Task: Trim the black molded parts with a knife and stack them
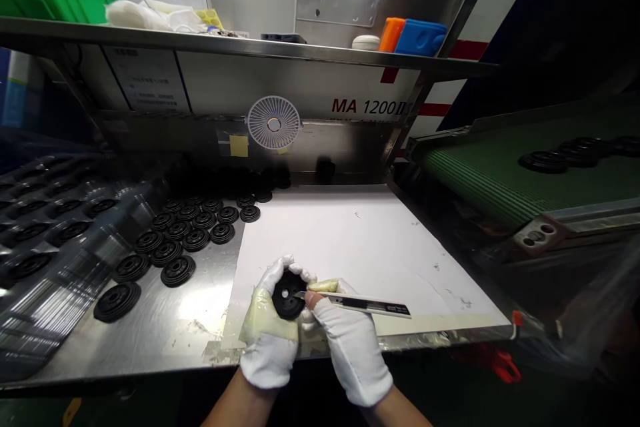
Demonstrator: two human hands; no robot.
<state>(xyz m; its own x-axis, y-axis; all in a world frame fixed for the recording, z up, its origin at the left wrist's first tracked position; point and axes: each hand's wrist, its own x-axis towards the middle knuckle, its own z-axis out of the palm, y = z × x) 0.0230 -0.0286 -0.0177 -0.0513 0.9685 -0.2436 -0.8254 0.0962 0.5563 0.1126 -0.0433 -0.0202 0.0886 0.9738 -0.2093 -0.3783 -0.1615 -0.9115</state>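
A round black plastic wheel-like part [289,307] with a small hole at its middle is gripped by my left hand [270,320], which wears a white glove with a yellowish coating. My right hand [345,337], in a white glove with the thumb tip bare, is closed around a utility knife [383,305]. The blade end reaches the face of the black part, near its centre hole. Both hands are over the front edge of a white sheet [325,233] on the metal bench.
Several similar black parts [195,239] lie on the bench at left, beside clear plastic trays [75,267] holding more. A green conveyor [480,167] carries black parts at right. A small fan [274,123] hangs below the shelf [240,45]. Something red [505,363] hangs by the front right corner.
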